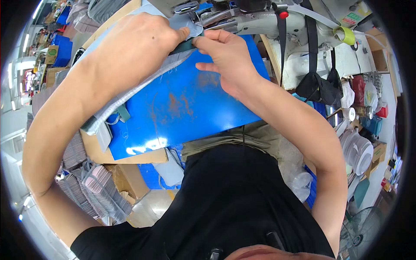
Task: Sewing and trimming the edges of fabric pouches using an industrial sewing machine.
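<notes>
My left hand point(145, 47) is closed, its thumb and curled fingers gripping a piece of light blue cloth point(180, 22) near the front of a sewing machine point(260, 25). Close beside it, my right hand point(229, 58) pinches the end of a dark green fabric strip point(184, 46) between thumb and forefinger, its little finger held apart. The strip lies along the cloth's edge. More of the cloth runs down to the left under my left forearm, with frayed threads along its border. The machine's needle area is hard to make out behind my fingertips.
A scuffed blue work surface point(182, 108) lies below my hands. Bundled stacks of fabric pieces point(93, 186) stand at lower left beside a cardboard box point(130, 177). Black straps with a black pouch point(318, 89) hang at right. A fan point(359, 234) stands at lower right.
</notes>
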The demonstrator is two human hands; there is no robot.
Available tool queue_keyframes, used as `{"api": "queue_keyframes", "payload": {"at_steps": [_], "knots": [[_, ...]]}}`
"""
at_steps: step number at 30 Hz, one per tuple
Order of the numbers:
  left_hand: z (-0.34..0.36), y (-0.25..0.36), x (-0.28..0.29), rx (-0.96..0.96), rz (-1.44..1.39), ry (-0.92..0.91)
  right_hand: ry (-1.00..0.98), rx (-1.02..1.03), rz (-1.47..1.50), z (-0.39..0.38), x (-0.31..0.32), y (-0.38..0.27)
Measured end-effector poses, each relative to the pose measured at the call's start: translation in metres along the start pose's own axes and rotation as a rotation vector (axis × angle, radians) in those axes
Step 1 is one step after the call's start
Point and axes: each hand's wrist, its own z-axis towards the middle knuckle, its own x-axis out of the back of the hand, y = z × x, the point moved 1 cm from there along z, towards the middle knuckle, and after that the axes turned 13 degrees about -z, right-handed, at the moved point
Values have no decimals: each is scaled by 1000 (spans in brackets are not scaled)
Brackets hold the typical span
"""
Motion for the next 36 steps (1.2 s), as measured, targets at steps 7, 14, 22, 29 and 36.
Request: {"api": "queue_keyframes", "payload": {"at_steps": [7, 14, 22, 29, 36], "knots": [[10, 14, -1, 42, 118, -45, -53, 23, -8, 10, 12, 3], [16, 41, -13, 163, 158, -24, -23, 23, 114, 8, 7, 10], [19, 59, -31, 310, 106, 106, -61, 59, 57, 6, 11, 11], [48, 78, -64, 514, -67, 249, -83, 69, 165, 11, 20, 17], [47, 77, -87, 629, -232, 440, -149, 234, -83, -11, 45, 24]]}}
